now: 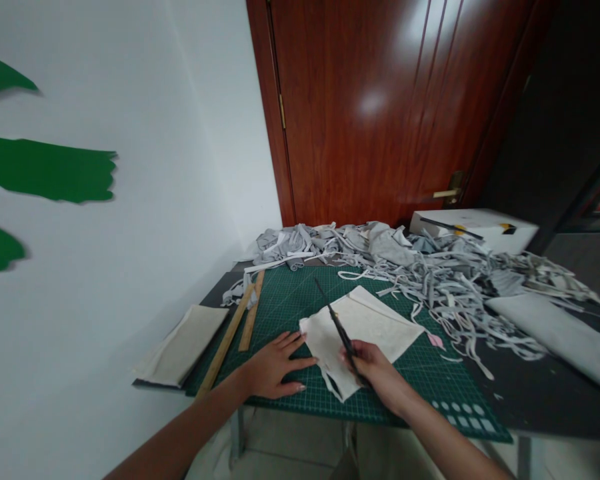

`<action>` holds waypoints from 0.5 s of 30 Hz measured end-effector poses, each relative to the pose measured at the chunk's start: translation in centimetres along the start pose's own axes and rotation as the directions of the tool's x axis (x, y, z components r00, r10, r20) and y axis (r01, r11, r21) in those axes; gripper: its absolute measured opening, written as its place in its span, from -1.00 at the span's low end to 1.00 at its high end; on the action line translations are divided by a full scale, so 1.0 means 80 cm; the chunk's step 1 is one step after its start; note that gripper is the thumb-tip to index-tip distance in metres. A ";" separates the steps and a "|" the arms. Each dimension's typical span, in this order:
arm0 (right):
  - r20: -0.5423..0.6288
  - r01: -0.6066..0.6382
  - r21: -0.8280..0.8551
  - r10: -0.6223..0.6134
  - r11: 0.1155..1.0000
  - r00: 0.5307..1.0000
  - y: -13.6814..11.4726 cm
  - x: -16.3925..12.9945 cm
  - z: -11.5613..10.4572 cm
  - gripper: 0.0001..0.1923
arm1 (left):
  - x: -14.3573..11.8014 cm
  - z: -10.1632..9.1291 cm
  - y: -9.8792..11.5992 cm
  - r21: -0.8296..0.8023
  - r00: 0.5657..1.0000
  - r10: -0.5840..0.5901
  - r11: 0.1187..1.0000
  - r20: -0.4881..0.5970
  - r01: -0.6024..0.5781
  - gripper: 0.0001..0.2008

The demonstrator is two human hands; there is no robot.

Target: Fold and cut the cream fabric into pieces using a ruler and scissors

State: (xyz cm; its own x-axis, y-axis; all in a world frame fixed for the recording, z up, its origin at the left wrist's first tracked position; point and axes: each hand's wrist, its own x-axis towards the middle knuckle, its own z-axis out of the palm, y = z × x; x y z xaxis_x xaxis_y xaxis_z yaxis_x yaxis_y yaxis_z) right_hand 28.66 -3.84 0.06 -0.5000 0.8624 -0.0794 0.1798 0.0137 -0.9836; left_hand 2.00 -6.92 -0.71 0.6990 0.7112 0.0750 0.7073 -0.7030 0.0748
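Observation:
A white piece of fabric (375,327) lies on the green cutting mat (290,300). My right hand (375,370) grips black scissors (336,321), whose blades point up and away over the fabric's left part. My left hand (275,367) lies flat on the mat with fingers spread, its fingertips touching the fabric's left edge. A strip hangs from the fabric's near edge below the scissors.
Two wooden rulers (240,320) lie on the mat's left side. Folded pale cloth (185,343) sits at the table's left edge. A heap of grey fabric strips (430,267) fills the back and right. A white box (475,227) and more folded cloth (560,333) lie right.

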 end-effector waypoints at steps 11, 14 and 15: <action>0.366 -0.365 0.003 0.339 0.931 0.867 0.069 -0.120 -0.060 -0.23 | -0.002 0.002 -0.005 -0.021 0.998 0.051 0.998 -0.022 -0.051 -0.43; 0.375 -0.325 -0.061 0.323 0.944 0.869 0.080 -0.121 -0.066 -0.26 | -0.002 0.002 -0.006 -0.032 0.998 0.052 0.998 -0.019 -0.053 -0.44; 0.378 -0.335 -0.061 0.332 0.940 0.864 0.078 -0.121 -0.066 -0.26 | -0.002 0.002 -0.006 -0.034 0.999 0.050 0.998 -0.013 -0.050 -0.44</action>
State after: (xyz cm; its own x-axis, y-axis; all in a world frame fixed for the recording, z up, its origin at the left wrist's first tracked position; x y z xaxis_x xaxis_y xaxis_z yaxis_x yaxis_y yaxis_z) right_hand 39.08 -9.45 -4.43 -0.6924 0.5587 -0.4564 0.3883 -0.2446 -0.8885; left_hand 1.52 -6.69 -0.89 0.7319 0.6753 0.0915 0.6672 -0.7374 0.1052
